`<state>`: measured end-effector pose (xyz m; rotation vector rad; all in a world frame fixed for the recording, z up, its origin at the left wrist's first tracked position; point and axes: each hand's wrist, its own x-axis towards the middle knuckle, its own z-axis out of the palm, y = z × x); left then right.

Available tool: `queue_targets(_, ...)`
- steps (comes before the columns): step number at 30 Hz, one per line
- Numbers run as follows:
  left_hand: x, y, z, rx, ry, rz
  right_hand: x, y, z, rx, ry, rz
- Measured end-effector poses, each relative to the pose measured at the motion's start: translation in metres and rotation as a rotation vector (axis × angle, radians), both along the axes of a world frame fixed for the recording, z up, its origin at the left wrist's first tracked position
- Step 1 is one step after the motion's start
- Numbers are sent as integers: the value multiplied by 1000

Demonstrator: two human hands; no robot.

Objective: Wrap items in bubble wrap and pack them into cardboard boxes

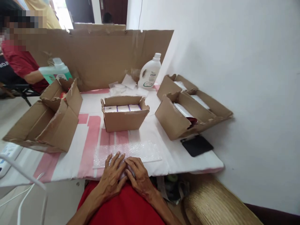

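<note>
Resting side by side at the near table edge, the left hand (112, 175) and right hand (138, 175) press down on the near end of a clear rectangular sheet of bubble wrap (127, 153), fingers curled over something small and pale that I cannot make out. The sheet lies flat on the white-and-pink table cover (89, 125). Just beyond it stands an open brown cardboard box (124, 117) holding white packets. A black flat pouch (197, 145) lies to the right.
</note>
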<state>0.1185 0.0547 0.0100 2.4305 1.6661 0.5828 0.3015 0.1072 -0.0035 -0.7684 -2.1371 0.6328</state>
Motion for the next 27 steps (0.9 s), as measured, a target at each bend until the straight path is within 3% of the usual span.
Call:
queue_targets(3,-12,-3,5,110,-129,101,-1,0,-4,-17,-52,-8)
queue_targets(6,-33,-12,15,175,-159,405,0,-1,-4,15,-84,-6)
queue_targets(9,-51,-23,34,-38,-99,778,-1,-1,-4,43,-101,-23)
queue_targets(11,-55,-28,46,-285,-58,899,-1,-2,-4,46,-115,-18)
queue_targets(13,-56,-28,55,-464,-58,928,-1,-2,-3,44,-126,-9)
queue_targets(16,-55,-22,56,-559,-113,920,-1,-2,-2,42,-128,-5)
queue_targets(22,-60,-19,47,-447,-538,789,-3,-1,-2,54,-129,-12)
queue_targets(25,-52,-16,57,-463,-845,742,-2,0,-2,57,-133,-6)
queue_targets(27,-42,-8,68,-493,-931,686,-1,0,-2,69,-135,-8)
